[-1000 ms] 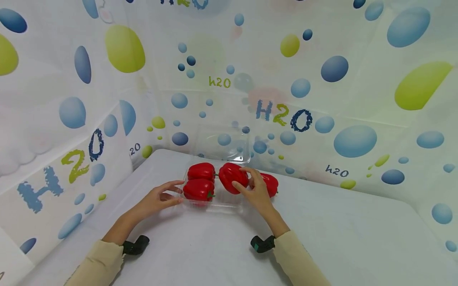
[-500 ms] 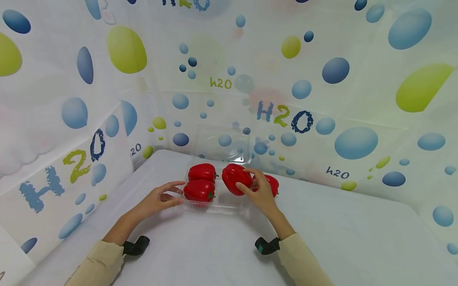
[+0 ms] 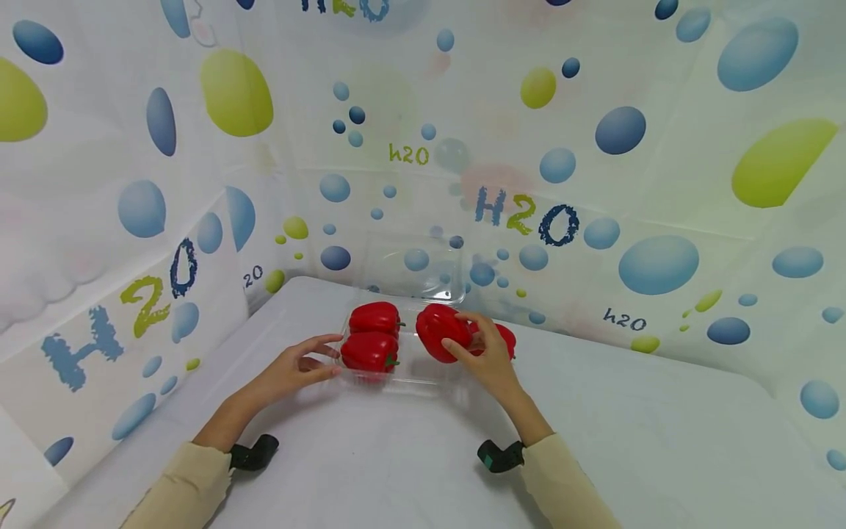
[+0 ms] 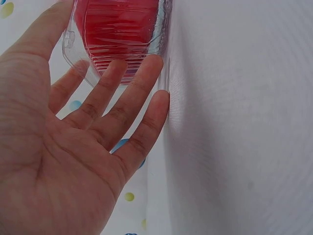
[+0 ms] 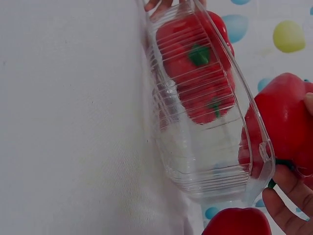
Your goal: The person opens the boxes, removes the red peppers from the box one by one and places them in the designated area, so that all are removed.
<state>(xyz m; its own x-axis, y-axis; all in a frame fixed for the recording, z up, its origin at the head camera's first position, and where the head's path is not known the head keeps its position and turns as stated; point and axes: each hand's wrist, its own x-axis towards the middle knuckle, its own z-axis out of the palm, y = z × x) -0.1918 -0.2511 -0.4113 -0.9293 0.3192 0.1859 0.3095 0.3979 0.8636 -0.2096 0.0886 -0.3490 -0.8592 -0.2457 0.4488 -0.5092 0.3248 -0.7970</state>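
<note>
My right hand [image 3: 487,358] grips a red bell pepper [image 3: 438,332] over the right part of a clear plastic clamshell box [image 3: 418,380]. Its thumb lies on the pepper's near side, the other fingers behind. Two more red peppers lie in the left half of the box, the front one [image 3: 366,353] with its green stem to the right, the rear one [image 3: 373,318] behind it. At the box's left end, my left hand [image 3: 296,369] has its fingers extended, fingertips right at the ribbed wall in the left wrist view.
Another red pepper [image 3: 507,338] sits on the white table [image 3: 634,433] right of the box, partly hidden by my right hand. The box's clear lid [image 3: 410,268] stands raised at the back, before a wall sheet [image 3: 667,184] printed with bubbles.
My right hand has moved a little to the right with its pepper, away from the two peppers in the box. My left hand stays at the box's left end.
</note>
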